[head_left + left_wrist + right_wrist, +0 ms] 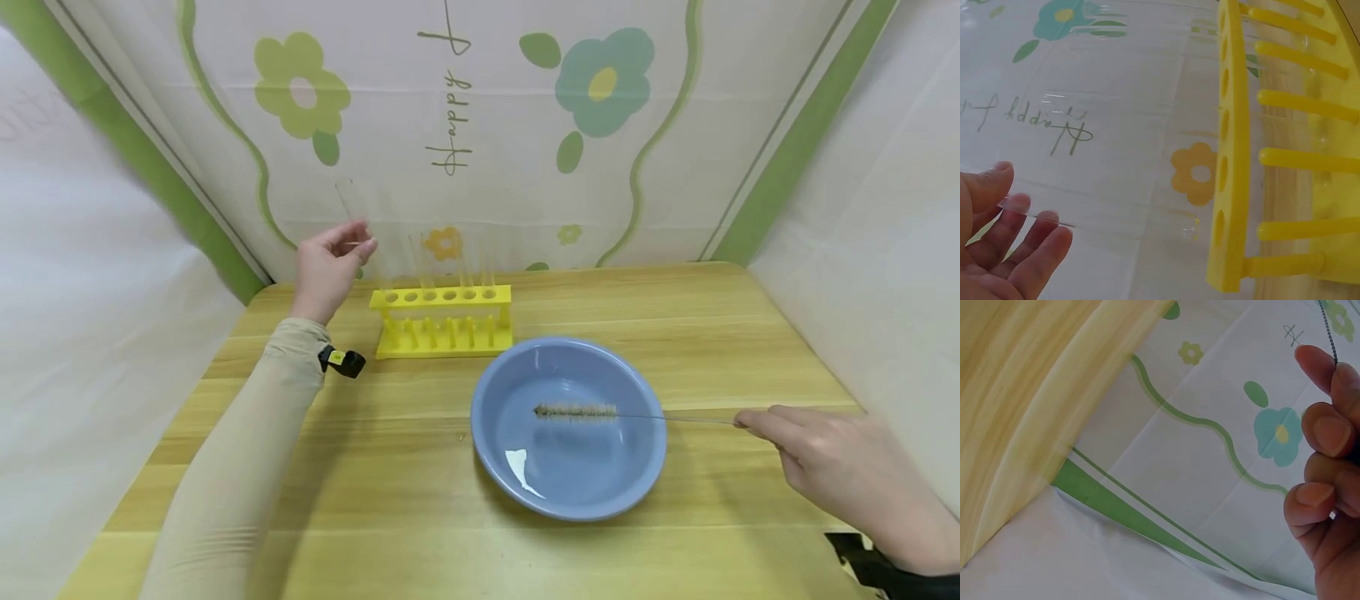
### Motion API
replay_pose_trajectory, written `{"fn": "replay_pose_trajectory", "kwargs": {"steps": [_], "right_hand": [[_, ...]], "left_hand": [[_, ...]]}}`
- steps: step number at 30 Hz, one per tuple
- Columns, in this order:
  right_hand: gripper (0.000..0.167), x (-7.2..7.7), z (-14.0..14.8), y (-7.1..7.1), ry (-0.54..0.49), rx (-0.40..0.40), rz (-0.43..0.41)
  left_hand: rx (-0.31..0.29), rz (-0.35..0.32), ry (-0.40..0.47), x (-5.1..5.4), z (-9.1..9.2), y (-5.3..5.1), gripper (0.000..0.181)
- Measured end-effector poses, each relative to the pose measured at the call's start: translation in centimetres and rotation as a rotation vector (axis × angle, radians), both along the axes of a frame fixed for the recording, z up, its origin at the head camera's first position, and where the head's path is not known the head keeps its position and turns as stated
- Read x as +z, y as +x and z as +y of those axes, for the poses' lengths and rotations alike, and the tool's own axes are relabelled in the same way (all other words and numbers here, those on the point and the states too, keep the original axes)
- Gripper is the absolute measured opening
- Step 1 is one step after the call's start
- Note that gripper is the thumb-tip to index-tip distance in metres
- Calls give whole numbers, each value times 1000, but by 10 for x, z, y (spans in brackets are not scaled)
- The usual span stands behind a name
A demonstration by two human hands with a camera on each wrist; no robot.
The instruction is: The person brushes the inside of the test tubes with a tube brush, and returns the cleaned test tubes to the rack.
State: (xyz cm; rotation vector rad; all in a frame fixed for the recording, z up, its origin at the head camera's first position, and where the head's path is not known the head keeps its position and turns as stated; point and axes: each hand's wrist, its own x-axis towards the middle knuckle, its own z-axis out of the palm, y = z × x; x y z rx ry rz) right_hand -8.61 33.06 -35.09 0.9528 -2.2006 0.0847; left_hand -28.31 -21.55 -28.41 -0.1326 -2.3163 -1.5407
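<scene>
My left hand (330, 267) pinches a clear glass test tube (1129, 215) between thumb and fingers, at the left end of a yellow test tube rack (442, 352). In the left wrist view, the tube's rounded bottom lies just short of the end hole in the rack's top plate (1230, 125). Several other clear tubes stand in the rack. On the right, my right hand (832, 458) pinches the twisted wire handle (1329, 331) of a test tube brush. Its pale bristles (577, 412) are over the blue basin (570, 483).
The rack stands near the back of the wooden table (712, 333), with the basin to its front right. A bright reflection shows inside the basin. White patterned cloth (487, 200) hangs behind the table, and white sheets enclose both sides.
</scene>
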Motion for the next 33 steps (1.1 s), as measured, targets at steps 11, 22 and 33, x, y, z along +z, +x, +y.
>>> {"fn": "replay_pose_trajectory", "kwargs": {"steps": [11,22,33], "right_hand": [[46,-1,-5,-4,7,-8,-9],[44,0,-10,-7,-20,6,28],[46,1,-9,-6,15,-9,-26]], "left_hand": [[-2,-32,-6,-20,-4,-8,41],[-25,-97,-89,-38,-5,-12,43],[-33,-117,-147,-53,-7,-19,42]]}}
